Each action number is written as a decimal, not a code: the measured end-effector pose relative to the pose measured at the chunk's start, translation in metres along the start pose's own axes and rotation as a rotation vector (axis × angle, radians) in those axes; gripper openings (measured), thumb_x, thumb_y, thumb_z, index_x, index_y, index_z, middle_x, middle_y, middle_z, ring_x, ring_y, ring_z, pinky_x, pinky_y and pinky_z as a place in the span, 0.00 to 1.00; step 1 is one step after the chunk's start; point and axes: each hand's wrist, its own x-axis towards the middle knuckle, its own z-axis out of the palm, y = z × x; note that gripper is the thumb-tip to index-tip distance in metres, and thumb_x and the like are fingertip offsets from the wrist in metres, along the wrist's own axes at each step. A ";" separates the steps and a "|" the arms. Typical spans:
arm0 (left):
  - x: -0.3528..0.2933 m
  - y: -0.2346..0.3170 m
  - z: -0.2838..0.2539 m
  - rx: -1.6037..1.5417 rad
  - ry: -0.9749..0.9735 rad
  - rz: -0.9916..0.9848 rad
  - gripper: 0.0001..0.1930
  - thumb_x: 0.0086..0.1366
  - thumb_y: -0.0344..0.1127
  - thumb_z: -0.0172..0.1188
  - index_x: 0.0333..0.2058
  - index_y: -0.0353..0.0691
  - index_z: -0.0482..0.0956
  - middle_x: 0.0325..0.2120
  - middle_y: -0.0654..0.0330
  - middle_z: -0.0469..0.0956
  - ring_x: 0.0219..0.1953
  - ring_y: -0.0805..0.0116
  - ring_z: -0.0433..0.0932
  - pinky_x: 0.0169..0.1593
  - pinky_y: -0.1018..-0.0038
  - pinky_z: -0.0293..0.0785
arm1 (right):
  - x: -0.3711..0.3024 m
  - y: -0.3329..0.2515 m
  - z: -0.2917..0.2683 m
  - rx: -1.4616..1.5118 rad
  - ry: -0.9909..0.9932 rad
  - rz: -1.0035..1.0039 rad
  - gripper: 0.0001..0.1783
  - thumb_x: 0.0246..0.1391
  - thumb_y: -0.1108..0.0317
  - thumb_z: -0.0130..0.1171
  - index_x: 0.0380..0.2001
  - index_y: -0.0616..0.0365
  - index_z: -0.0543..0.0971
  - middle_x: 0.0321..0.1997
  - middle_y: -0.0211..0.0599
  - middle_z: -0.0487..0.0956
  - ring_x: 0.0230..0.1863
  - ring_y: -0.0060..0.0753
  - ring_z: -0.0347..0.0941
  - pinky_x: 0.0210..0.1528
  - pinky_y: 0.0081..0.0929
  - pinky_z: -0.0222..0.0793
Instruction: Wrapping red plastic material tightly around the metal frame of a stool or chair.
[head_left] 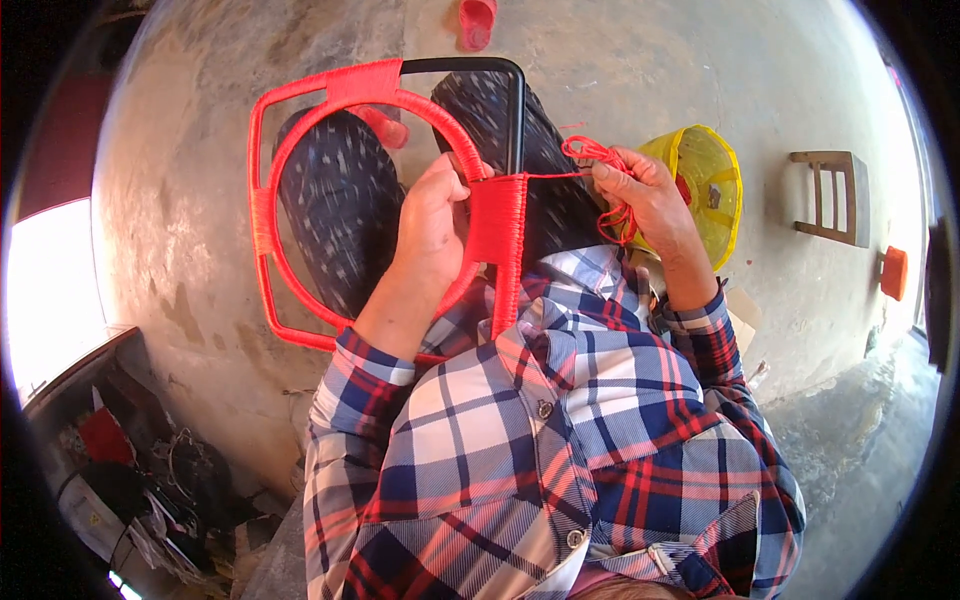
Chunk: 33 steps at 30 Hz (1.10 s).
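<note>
A rounded-square frame with a ring inside it (283, 195) lies over my lap, mostly wrapped in red cord. Its far right corner is bare black tube (516, 115). My left hand (432, 220) is closed around the ring's right side, beside a wide wound band (497, 222) that joins ring and outer bar. From the top of that band a strand runs taut to my right hand (655, 205). Thumb and fingers there pinch the red cord (590, 150), whose loose loops stick out above and hang below the hand.
Just beyond my right hand stands a yellow bin (737, 195). A small wooden stool (855, 200) and an orange-red object (893, 272) are farther right. Ahead on the concrete floor is a red shoe (477, 22). Piled clutter (110, 440) fills the lower left.
</note>
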 end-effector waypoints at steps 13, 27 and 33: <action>-0.005 -0.006 -0.004 -0.068 -0.022 0.015 0.16 0.51 0.27 0.44 0.40 0.32 0.71 0.34 0.53 0.75 0.37 0.61 0.77 0.45 0.66 0.75 | -0.004 0.004 0.003 0.012 -0.033 0.026 0.12 0.57 0.60 0.57 0.24 0.53 0.73 0.21 0.14 0.63 0.23 0.09 0.54 0.24 0.12 0.50; -0.006 -0.007 -0.007 -0.071 -0.036 0.034 0.15 0.57 0.29 0.44 0.42 0.31 0.71 0.35 0.53 0.77 0.38 0.62 0.78 0.46 0.66 0.75 | -0.006 0.002 -0.001 0.133 0.026 0.082 0.10 0.57 0.62 0.57 0.27 0.54 0.75 0.20 0.15 0.64 0.21 0.08 0.55 0.22 0.12 0.49; -0.007 -0.006 0.002 -0.073 0.036 0.030 0.13 0.55 0.27 0.43 0.39 0.32 0.70 0.33 0.53 0.75 0.34 0.62 0.78 0.42 0.66 0.76 | -0.007 0.007 -0.003 0.080 -0.001 0.067 0.10 0.57 0.63 0.57 0.25 0.54 0.74 0.20 0.15 0.64 0.21 0.09 0.54 0.23 0.12 0.49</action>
